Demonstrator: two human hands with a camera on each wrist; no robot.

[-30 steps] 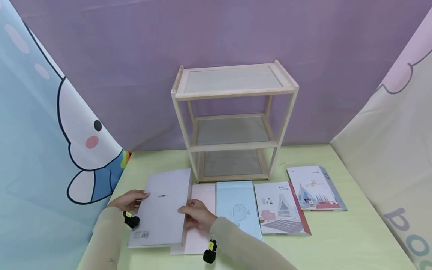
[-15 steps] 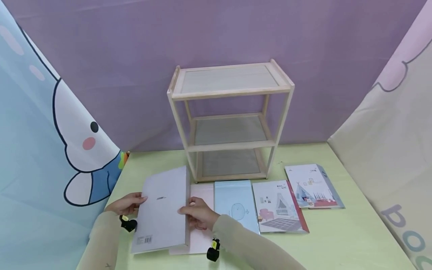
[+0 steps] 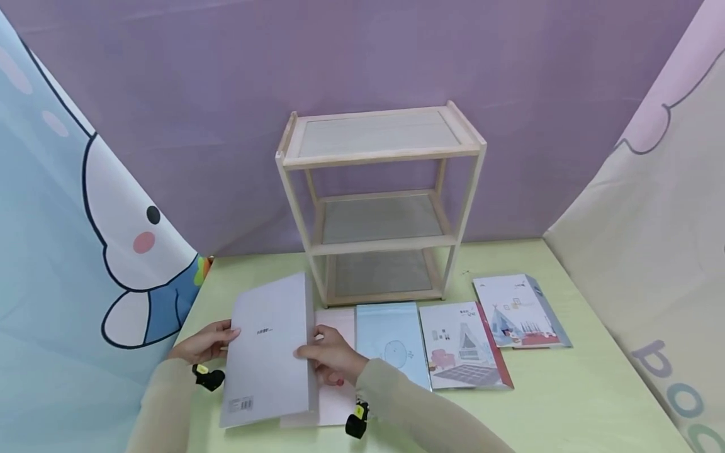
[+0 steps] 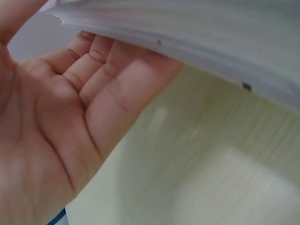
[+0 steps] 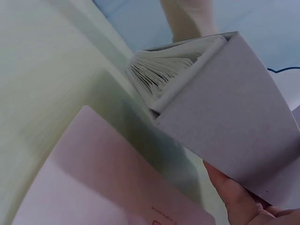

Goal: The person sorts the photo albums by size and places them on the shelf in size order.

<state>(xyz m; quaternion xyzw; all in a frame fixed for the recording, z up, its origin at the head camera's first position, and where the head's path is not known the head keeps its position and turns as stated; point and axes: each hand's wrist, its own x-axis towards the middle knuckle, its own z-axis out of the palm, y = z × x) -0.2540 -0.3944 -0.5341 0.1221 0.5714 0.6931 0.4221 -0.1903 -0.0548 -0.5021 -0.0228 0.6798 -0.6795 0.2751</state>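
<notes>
Both hands hold a thick, pale lavender book [image 3: 266,352] above the table at the left, tilted, its back cover with a barcode facing up. My left hand [image 3: 205,343] pinches its left edge; in the left wrist view the fingers [image 4: 133,82] lie under the page edges. At the spine side, my right hand [image 3: 331,357] grips it with the thumb on the cover. The right wrist view shows the book's broad spine [image 5: 234,108] and slightly fanned pages [image 5: 161,72]. Partly beneath the book and right hand lies a pink book [image 3: 338,402].
A light blue book [image 3: 391,336] with a whale drawing lies right of the pink one. Farther right are a red-spined book [image 3: 467,346] and a grey-spined book [image 3: 518,311]. Behind them stands a three-tier wooden shelf [image 3: 382,244] on the pale green table [image 3: 566,390]. Printed cloths enclose the sides.
The lavender book has tilted further, its spine side now higher and more visible. Both hands stay on it. The whole scene has shifted slightly left in the head view.
</notes>
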